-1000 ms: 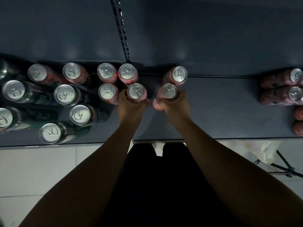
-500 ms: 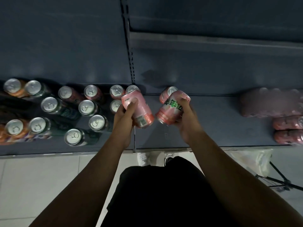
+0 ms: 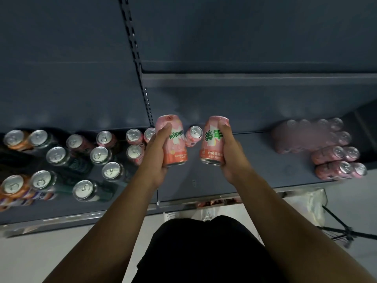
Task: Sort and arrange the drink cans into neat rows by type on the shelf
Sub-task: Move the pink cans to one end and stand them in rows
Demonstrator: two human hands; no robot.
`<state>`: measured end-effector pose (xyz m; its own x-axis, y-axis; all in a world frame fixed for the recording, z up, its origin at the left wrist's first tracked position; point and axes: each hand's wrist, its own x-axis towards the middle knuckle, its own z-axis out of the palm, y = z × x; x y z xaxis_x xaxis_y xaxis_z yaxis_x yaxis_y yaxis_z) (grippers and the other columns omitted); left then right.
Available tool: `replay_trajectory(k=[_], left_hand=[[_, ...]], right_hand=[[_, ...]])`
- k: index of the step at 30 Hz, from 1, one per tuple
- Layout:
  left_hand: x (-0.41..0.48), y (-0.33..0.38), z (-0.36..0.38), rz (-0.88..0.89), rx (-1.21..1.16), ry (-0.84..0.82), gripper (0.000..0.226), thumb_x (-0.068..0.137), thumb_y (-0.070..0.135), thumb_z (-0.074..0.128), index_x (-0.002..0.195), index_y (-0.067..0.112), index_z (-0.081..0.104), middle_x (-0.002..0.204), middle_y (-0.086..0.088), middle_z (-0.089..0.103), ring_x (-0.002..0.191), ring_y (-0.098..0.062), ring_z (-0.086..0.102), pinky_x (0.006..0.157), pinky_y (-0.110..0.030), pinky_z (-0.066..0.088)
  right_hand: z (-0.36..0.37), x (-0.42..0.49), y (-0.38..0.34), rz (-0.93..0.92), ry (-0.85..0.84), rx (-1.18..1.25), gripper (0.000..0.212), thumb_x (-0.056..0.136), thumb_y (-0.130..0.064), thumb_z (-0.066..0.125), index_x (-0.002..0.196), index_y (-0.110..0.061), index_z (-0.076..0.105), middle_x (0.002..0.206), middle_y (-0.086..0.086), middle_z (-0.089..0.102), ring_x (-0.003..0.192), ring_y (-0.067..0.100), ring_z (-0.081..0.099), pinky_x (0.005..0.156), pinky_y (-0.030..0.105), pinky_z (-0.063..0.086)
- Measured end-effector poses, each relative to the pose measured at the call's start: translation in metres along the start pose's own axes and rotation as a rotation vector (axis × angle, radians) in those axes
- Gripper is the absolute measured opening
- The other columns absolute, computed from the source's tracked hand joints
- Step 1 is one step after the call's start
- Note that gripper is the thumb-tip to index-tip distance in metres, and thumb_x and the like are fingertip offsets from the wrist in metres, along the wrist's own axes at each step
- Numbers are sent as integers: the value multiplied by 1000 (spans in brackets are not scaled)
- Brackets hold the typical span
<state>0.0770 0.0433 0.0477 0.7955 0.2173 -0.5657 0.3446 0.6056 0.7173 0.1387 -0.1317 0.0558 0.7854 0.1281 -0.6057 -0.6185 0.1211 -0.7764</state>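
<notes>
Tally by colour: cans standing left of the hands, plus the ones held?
Standing pink cans: 5
Dark green cans: 6
Orange cans: 2
Held pink cans: 2, one in the left hand, one in the right hand
Total: 15

The person wears a black garment, with pale shoes showing just beyond it.

Two pink cans are held up, one in the left hand and one in the right hand. Left of the left hand's pink can stand five more pink ones, six dark green cans and two orange cans. Right of it one pink can stands alone, and farther right at least four lie beside a blurred cluster that cannot be counted.
</notes>
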Motion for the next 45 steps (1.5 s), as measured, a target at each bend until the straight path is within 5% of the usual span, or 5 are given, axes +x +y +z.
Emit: replay_trajectory(k=[13,17,32,40,45], left_hand=[[-23,-28,97,-51,82,-84,45,100,57,47,111,20,70,99,-2,77,88,-17,71,79,-33,55],[-40,-63,150,-52,101,-147,72,80,73,51,123,18,65,112,-10,75,98,-23,73,78,-38,60],[-70,-182,317,-326,247,-242,56,85,63,60,105,12,70,88,-12,72,71,-20,69,64,-32,59],[-39,-210,349,-353,408,-261,60,70,35,78,124,13,63,93,-9,78,77,-21,75,62,-35,60],[3,-218,362,-291,458,-287,54,70,37,79,119,17,67,101,-13,77,88,-28,74,74,-40,59]], right_hand=[[-93,-20,-29,-85,49,55,49,93,-56,63,113,-12,66,93,7,75,83,23,74,83,48,62],[-153,-29,-38,-99,50,79,48,95,-52,63,120,-11,64,99,9,75,82,20,75,72,39,61],[-359,-65,-59,-73,134,164,47,93,-47,68,124,-12,62,106,12,76,86,24,76,69,37,62],[-395,-45,-63,-5,215,227,40,95,-42,67,114,-7,66,109,21,74,89,31,74,71,41,63],[-410,-16,-75,-16,206,161,36,99,-51,56,108,-18,66,97,6,79,87,23,77,70,36,63]])
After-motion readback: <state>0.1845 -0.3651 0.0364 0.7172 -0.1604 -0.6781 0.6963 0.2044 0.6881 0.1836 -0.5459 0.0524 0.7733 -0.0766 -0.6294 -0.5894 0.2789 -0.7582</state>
